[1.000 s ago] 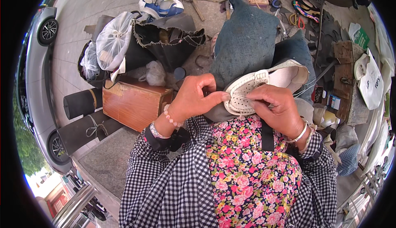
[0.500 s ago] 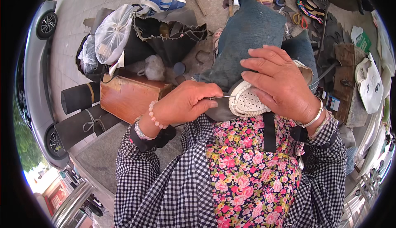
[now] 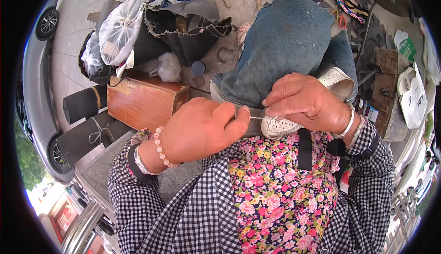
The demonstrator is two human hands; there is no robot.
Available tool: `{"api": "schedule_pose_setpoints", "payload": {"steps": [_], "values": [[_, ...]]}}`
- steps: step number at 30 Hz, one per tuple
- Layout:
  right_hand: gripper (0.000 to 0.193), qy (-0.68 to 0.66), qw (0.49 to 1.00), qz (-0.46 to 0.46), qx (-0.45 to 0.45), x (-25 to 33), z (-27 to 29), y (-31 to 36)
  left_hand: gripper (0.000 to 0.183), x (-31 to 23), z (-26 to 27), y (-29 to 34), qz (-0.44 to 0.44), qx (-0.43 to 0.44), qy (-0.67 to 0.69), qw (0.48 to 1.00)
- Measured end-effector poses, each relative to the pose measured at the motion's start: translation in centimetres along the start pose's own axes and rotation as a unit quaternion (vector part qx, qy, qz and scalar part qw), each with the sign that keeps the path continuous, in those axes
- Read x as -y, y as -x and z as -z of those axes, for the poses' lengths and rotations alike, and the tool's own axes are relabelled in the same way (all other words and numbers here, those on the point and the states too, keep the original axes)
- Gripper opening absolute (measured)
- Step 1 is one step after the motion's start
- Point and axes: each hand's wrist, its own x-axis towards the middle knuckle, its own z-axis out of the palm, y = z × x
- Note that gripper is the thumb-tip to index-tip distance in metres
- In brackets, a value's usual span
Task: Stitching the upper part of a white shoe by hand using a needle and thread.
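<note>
My left hand is closed, thumb and forefinger pinching a thin metal needle that points to the right. Facing it, my right hand is closed too, its thumb and fingertips pressed together by the needle's far end. Whether thread or the tip itself is in that pinch is too small to tell. A white perforated shoe lies on my lap under the right hand, toe to the left. The hand covers its middle, and its opening shows past the knuckles. Blue denim cloth lies just beyond.
At the left stand a wooden box, dark rolled sheets and a black bag beside a clear plastic bag. A worn wooden crate is at the right. Farther off are scissors and a parked car.
My right hand has drawn its spread fingers into a pinch and come down to the needle's end. My left hand has turned over, knuckles up. The view has shifted slightly.
</note>
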Motion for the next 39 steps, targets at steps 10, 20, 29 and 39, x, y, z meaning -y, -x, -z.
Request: {"api": "schedule_pose_setpoints", "payload": {"steps": [10,20,29,39], "values": [[0.017,0.03,1.0,0.008,-0.001,0.5,-0.5,0.5,0.023,1.8,-2.6,1.2,0.198,0.139,0.664,0.707],[0.017,0.002,1.0,0.011,-0.015,-0.1,-0.1,1.8,0.024,1.6,-0.8,5.6,0.322,0.226,0.679,0.62],[0.024,-0.046,0.997,0.006,0.062,-2.3,0.2,0.4,0.009,-0.6,-5.3,2.0,0.223,-0.129,0.491,0.832],[0.02,-0.17,0.984,-0.042,-0.005,-1.8,0.9,0.0,0.017,-0.2,-7.3,-1.7,0.124,-0.19,0.711,0.666]]}}
